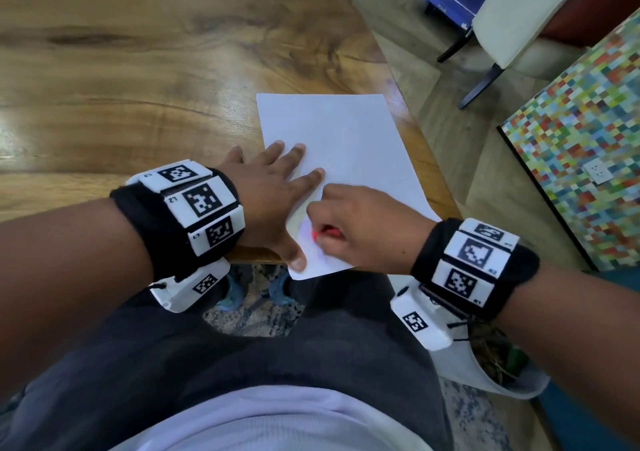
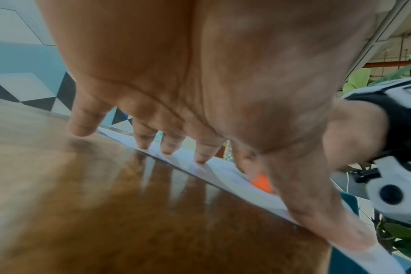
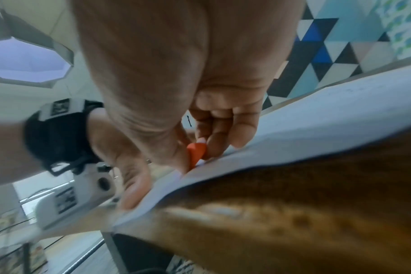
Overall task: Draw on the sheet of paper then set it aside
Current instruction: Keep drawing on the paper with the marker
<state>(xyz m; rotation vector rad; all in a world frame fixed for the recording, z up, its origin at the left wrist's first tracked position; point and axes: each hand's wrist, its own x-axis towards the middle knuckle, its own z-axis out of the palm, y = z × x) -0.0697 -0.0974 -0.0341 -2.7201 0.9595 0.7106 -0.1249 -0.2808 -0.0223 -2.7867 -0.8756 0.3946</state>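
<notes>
A white sheet of paper (image 1: 341, 159) lay on the wooden table (image 1: 121, 69) in the middle of the head view, close to the table's right edge, with its near corner hanging just past the table's front edge.

The left hand (image 1: 273, 191) lay spread flat across the lower left part of the sheet. Its straight fingers (image 2: 201, 153) pressed down on the paper, and the thumb held the near corner at the lower middle of the frame. The little finger rested on bare wood just left of the sheet. This grip was open and flat, pressing rather than grasping.

The right hand (image 1: 367, 229) sat just to the right, touching the left hand's index finger. Its grip was closed around an orange-red crayon (image 1: 323, 234), pinched between the thumb and curled fingers. In the right wrist view the crayon (image 3: 195, 153) pointed down with its tip against the paper (image 3: 317, 126). In the head view a faint reddish mark showed on the sheet beside the tip.

In the left wrist view the crayon (image 2: 262, 182) showed as an orange patch between the two hands, low on the paper (image 2: 223, 166).

A chair (image 1: 512, 21) stood at the upper right of the head view, and a panel of small coloured squares (image 1: 588, 139) filled the right side.
</notes>
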